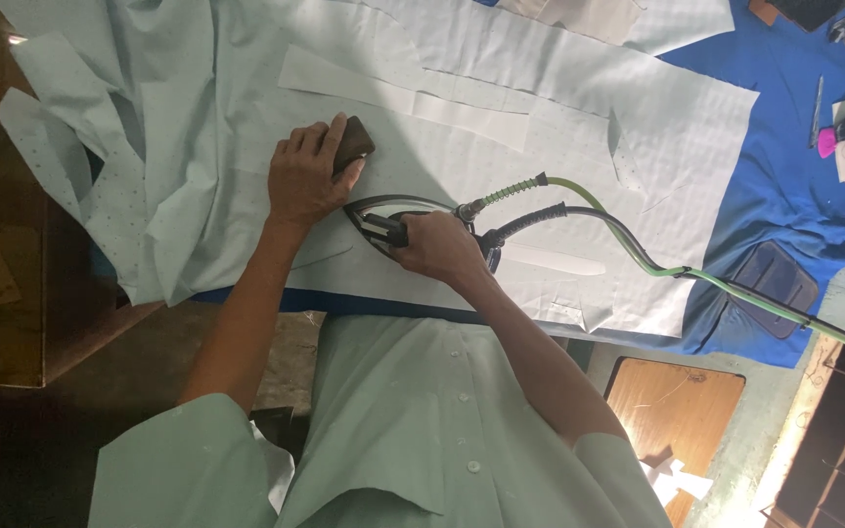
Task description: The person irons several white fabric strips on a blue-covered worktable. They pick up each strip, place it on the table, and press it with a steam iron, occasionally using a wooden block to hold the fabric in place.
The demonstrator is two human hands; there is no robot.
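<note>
Blue table (784, 196) w/ pale fabric (579, 127): right hand (437, 244) gripping iron (393, 220) handle, left hand (310, 176) pressing dark block (354, 143) flat, just left of it.

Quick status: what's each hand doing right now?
Left hand: fingers curled over a small dark block, pressing it on the pale fabric.
Right hand: closed around the iron handle.

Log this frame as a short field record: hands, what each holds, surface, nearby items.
left hand: pressing a dark brown block onto pale fabric
right hand: fingers closed around handle of steam iron
iron hoses: green and black, running off right
surface: blue-covered table
nearby: dark pad, pink object
</note>
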